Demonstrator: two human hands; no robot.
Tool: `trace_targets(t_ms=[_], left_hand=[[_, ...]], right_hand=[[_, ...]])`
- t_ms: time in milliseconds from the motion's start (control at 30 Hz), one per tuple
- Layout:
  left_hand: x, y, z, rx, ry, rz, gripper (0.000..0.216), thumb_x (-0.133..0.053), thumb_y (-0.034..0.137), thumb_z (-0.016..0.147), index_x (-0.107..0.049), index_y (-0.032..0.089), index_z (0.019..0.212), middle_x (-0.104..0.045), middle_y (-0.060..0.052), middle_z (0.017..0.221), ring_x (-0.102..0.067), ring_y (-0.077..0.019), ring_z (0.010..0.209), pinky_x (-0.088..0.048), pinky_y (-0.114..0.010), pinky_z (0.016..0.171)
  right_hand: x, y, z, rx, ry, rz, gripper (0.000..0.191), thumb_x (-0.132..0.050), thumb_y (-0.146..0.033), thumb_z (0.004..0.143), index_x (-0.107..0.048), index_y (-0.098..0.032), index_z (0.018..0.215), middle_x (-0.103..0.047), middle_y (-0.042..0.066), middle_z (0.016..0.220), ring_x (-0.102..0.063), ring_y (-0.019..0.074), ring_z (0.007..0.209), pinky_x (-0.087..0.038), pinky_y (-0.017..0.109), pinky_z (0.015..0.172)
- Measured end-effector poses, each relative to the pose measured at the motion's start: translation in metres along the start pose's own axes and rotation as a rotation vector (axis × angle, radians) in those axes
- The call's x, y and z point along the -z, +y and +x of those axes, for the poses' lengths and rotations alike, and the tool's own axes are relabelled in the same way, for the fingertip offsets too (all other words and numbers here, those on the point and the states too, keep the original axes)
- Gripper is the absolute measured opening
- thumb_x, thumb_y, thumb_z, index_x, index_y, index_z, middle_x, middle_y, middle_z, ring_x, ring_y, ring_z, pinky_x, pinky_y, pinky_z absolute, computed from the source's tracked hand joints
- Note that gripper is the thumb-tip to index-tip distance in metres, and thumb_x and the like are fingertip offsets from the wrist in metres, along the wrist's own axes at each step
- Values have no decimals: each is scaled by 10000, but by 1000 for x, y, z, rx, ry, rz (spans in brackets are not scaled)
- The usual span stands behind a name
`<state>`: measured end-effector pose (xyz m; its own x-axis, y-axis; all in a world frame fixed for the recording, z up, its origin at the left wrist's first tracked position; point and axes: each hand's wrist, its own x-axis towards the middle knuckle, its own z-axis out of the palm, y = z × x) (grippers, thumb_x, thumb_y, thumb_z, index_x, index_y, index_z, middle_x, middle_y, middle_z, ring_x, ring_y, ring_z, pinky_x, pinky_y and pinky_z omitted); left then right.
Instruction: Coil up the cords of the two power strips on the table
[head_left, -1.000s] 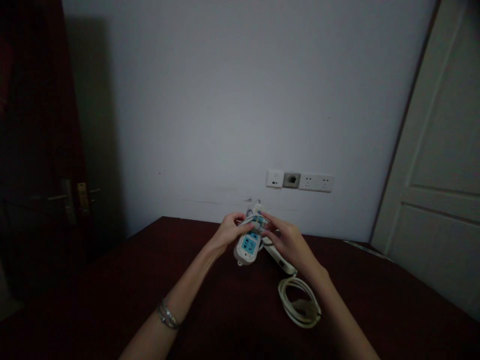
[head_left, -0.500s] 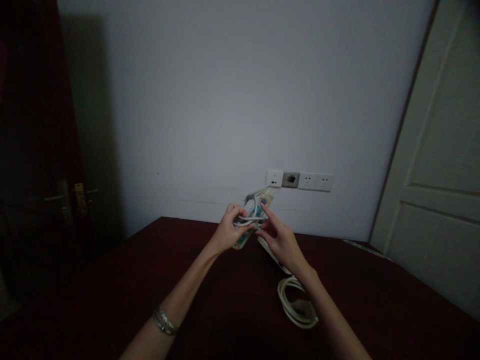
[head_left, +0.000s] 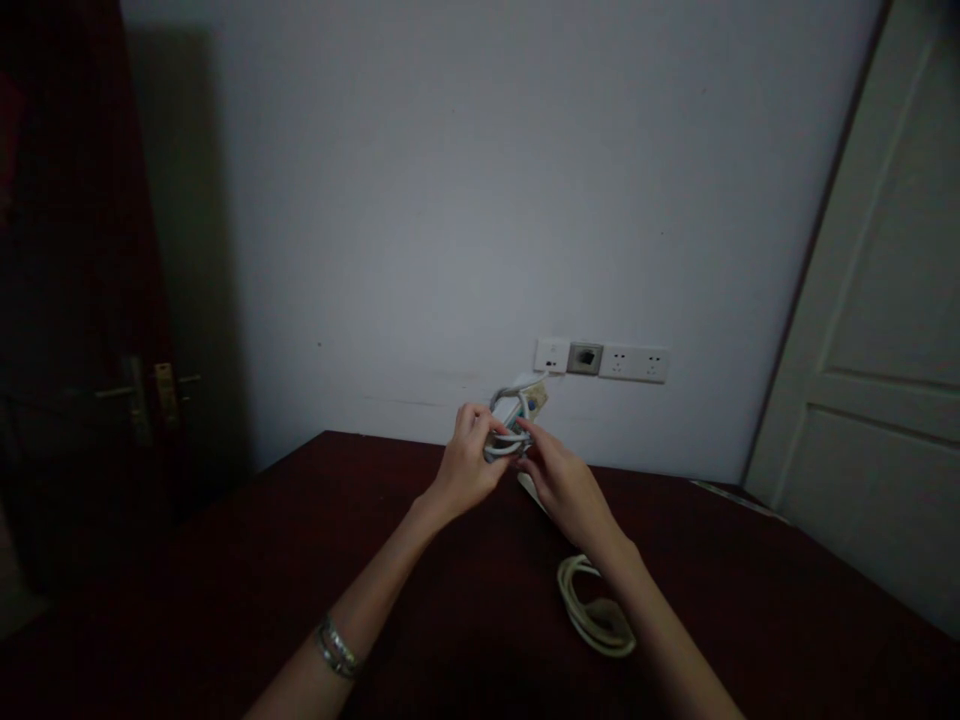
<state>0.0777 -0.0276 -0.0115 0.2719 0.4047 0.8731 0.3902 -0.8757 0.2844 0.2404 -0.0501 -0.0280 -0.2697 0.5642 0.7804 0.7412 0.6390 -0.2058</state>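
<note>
- Your power strip (head_left: 537, 398) is held up above the desk (head_left: 420, 610), between your two hands, tilted, its far end toward the wall (head_left: 420, 250).
- Your left hand (head_left: 463, 465) is closed round the near part, thumb and fingers gripping strip and looped white cord (head_left: 501, 450) together.
- Your right hand (head_left: 566, 490) has its fingertips drawn together at the cord, seemingly pinching it; the exact contact is hidden.
- Expect the strip to be light and rigid, its casing probably hard plastic, smooth and a little slippery; it should stand firm handling, though a drop might crack it.
- The cord should be bendy but springy, so loose loops may push outward.
- Take hold of the strip by its long edges, and pinch the cord where loops cross.
- Below, a pale bar (head_left: 531, 490) and a coiled cable (head_left: 611, 648) lie on the desk.
- You can read no brand, label or writing anywhere.
</note>
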Motion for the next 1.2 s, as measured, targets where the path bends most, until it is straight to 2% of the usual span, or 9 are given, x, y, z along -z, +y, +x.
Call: trace_targets(t_ms=[233, 367, 533, 733, 833, 967, 1100, 1200], left_hand=[[-7, -5, -4, -58, -39, 124, 288, -591, 132, 696, -442, 187, 937, -409, -64, 991, -442, -201, 973, -435, -349, 825], [-6, -7, -3, -113, -37, 162, 265, -590, 148, 718, -429, 182, 926, -443, -62, 952, -440, -208, 955, -428, -370, 825], [-8, -9, -5, -146, -4, 192, 217, -582, 174, 739, -450, 174, 911, -463, -62, 891, -446, -207, 893, -431, -352, 776], [-9, -9, -9, -184, 64, 195, 164, -576, 177, 750, -481, 180, 884, -479, -55, 834, -456, -207, 852, -421, -346, 747], [-11, -6, -11, -143, 149, 157, 139, -582, 184, 750, -470, 190, 833, -478, -37, 798, -469, -185, 805, -421, -312, 710], [-16, 0, -11, 10, 286, 76, 188, -611, 155, 700, -454, 195, 796, -467, -7, 775, -474, -139, 722, -410, -250, 637], [-19, 1, -13, 35, 286, 7, 183, -596, 139, 678, -456, 190, 786, -461, -5, 767, -476, -135, 717, -408, -243, 627], [-21, 3, -17, 46, 240, -60, 176, -590, 165, 690, -465, 187, 812, -463, -20, 791, -487, -149, 745, -425, -254, 639]], right_hand=[[-11, -2, -3, -65, 45, -26, 481, -407, -168, 846, -358, -178, 1325, -583, 147, 1139, -599, 245, 981, -479, 409, 836], [-13, -7, -4, -92, 68, -32, 451, -395, -169, 850, -385, -169, 1301, -583, 147, 1137, -604, 242, 968, -482, 400, 831], [-10, -10, -3, -113, 59, -21, 439, -407, -164, 841, -398, -164, 1279, -608, 143, 1093, -625, 231, 895, -491, 386, 797], [-6, -15, -1, -108, 112, -4, 386, -420, -156, 826, -442, -171, 1211, -613, 134, 1089, -616, 233, 934, -483, 373, 797], [-2, -20, 0, -144, 157, 2, 309, -436, -188, 831, -473, -169, 1137, -645, 116, 989, -636, 223, 843, -490, 340, 732], [4, -22, 2, -176, 202, -33, 243, -496, -283, 825, -509, -156, 1032, -654, 89, 823, -632, 206, 704, -474, 301, 634], [8, -18, 2, -185, 225, -16, 186, -532, -299, 799, -522, -178, 940, -633, 40, 710, -616, 179, 628, -459, 270, 589], [11, -16, 2, -185, 265, 4, 131, -548, -280, 781, -531, -187, 870, -623, 21, 676, -608, 159, 604, -455, 255, 585]])
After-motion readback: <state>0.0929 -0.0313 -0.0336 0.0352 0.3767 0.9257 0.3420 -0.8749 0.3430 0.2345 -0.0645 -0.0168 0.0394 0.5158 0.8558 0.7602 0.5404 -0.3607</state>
